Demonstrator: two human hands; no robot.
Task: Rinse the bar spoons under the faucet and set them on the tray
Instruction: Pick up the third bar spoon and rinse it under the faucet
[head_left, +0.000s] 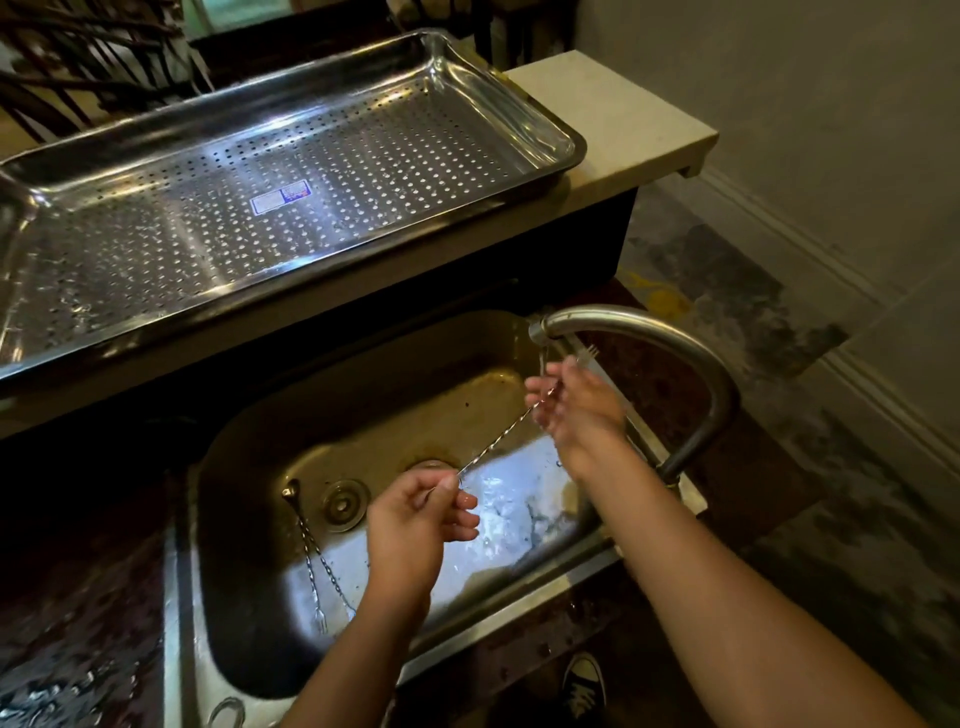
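Twisted bar spoon (496, 441) spanning sink (249, 519) under faucet (649, 332), left hand (421, 519) pinching lower end, right hand (576, 400) curled round upper end in the stream; light, stiff, wet-slick, likely best gripped mid-twist.

The scene is dim and warm-toned, with bright glare on the perforated tray (291, 171) and on the wet sink (509, 514) floor, deep shadow at the left edge, wide-angle bending at the borders, and slight motion blur on the right hand (576, 405).
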